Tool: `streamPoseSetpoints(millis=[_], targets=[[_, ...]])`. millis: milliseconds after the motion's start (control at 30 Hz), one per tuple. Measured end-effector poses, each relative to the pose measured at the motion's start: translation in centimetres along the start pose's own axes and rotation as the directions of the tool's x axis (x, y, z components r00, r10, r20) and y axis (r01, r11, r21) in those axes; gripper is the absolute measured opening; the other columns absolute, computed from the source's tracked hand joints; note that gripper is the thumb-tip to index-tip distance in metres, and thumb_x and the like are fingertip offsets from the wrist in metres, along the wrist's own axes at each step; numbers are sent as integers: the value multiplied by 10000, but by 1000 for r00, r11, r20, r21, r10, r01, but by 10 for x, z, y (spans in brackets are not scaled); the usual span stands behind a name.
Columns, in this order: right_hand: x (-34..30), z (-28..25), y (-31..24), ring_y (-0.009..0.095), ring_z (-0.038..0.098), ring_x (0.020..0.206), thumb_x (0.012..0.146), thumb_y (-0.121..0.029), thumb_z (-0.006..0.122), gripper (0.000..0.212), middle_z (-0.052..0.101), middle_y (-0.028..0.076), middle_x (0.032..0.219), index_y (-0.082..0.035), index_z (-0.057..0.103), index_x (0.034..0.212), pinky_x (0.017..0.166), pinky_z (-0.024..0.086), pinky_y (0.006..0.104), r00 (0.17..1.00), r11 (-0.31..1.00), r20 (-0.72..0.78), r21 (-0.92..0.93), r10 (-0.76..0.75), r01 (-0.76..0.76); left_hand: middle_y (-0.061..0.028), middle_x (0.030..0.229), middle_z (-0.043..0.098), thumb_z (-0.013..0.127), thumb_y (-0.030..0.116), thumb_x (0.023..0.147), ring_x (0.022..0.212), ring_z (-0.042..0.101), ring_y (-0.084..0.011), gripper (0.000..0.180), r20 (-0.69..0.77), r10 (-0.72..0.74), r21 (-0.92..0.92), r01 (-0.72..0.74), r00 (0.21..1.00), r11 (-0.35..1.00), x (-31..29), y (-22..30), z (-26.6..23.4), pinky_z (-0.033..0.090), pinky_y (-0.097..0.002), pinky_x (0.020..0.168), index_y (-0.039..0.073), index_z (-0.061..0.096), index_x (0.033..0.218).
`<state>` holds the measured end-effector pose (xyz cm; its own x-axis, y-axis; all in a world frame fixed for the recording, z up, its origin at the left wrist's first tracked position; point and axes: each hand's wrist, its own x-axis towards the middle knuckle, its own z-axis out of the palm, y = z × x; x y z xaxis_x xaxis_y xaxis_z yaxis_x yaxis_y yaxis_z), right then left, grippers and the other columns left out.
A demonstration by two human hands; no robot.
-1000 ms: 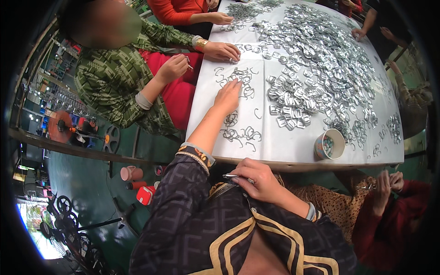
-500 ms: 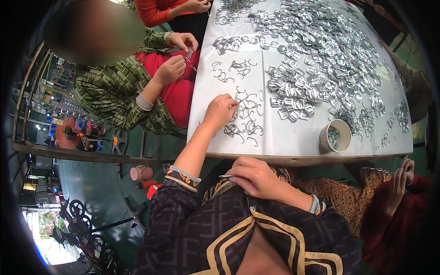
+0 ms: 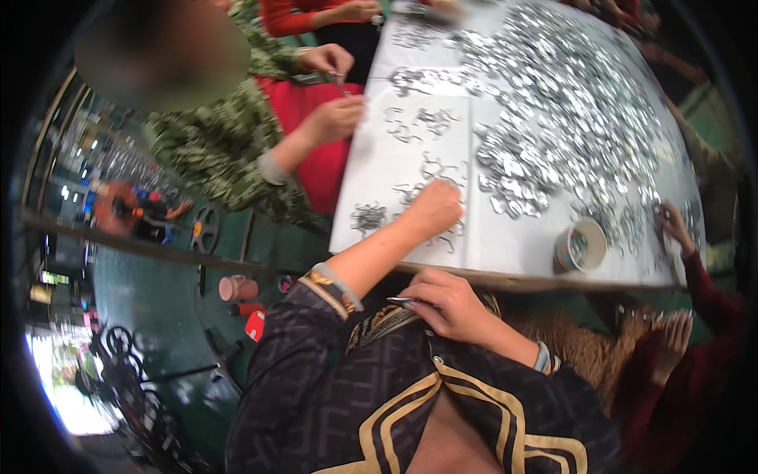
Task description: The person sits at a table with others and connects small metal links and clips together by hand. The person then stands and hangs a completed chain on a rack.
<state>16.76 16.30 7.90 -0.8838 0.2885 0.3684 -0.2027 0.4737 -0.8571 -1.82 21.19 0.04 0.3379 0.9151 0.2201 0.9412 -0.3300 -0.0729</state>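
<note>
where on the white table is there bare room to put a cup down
Bare white runs along the near edge of the table, between the left hand and the paper cup. The metal pieces crowd the middle and far side.

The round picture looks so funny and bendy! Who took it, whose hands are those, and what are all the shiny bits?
A person wears a camera on the head, looking down; its wide lens bends straight edges. The left hand reaches onto the white table, among small bent wire pieces. The right hand stays near the body, pinching a thin metal piece. The big shiny heap is lots of small silvery metal parts. A paper cup stands near the table's edge. Other people's hands work at the table too, like the green-sleeved one.
</note>
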Motion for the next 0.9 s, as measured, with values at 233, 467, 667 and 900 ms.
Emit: streamPoseSetpoints(millis=[233, 467, 667, 900], targets=[[0, 3, -9, 272, 613, 735, 753, 43, 694, 192, 610, 118, 864, -12, 675, 936, 666, 497, 339, 997, 997, 37, -41, 61, -60, -131, 750, 624, 620, 111, 629, 718, 627, -294, 61, -164, -155, -98, 140, 974, 985, 10, -5, 34, 505, -402, 676, 59, 629, 659], [1, 8, -11, 238, 603, 706, 783, 68, 655, 146, 592, 127, 808, 23, 667, 922, 636, 469, 303, 984, 984, -9, -6, 176, -176, -104, 741, 640, 631, 60, 713, 625, 623, -208, 83, -70, -709, -801, 384, 702, 460, -59, 14, -58, 503, -328, 587, 9, 567, 728], [10, 9, -3, 240, 589, 692, 785, 63, 654, 124, 585, 126, 801, 38, 650, 907, 638, 464, 303, 982, 982, -60, -57, 178, -181, -14, 748, 618, 667, 18, 825, 642, 572, -80, 82, 147, -800, -983, 173, 581, -55, -128, 42, -111, 472, -260, 601, 9, 587, 845], [15, 17, 6, 241, 582, 668, 787, 50, 662, 98, 574, 120, 787, 39, 642, 882, 614, 456, 301, 967, 977, -171, -67, 191, -205, -30, 873, 622, 663, 14, 836, 781, 571, -80, 84, 25, -839, -978, 187, 543, 92, -157, 74, -124, 466, -240, 700, 4, 593, 881]])
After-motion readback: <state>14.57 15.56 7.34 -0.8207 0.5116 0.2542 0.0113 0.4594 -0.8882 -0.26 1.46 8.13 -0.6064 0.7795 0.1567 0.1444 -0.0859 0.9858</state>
